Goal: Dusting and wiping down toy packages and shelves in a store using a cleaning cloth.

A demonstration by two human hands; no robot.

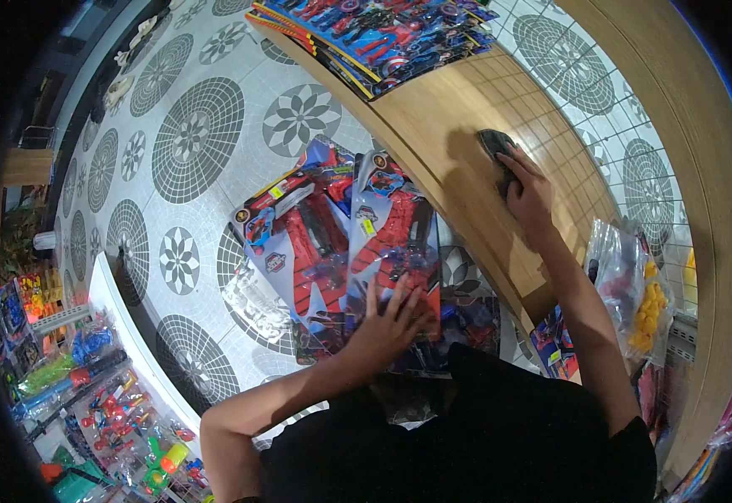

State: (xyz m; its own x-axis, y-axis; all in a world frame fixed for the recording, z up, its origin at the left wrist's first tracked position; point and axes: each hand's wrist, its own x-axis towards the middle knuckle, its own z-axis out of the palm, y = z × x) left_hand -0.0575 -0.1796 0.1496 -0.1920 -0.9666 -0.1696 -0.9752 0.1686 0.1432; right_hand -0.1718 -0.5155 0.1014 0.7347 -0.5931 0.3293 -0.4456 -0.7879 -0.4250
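Observation:
My left hand (387,318) lies with fingers spread on a red and blue carded toy pack (393,222), its clear plastic front facing up. Another such toy pack (294,243) overlaps it on the left, and more packs show partly underneath. Out to the right, my right hand (529,197) presses a dark, oblong pad-like thing (494,144) onto the wooden shelf (466,189). Its fingers cover part of that thing, so I cannot tell exactly what it is.
At the shelf's far end lies a stack of colourful carded figures (382,42). A wire grid (584,126) runs along the shelf's right side. Bagged yellow toys (649,306) hang by my right forearm. Packed toys (123,419) fill a white-edged rack at left.

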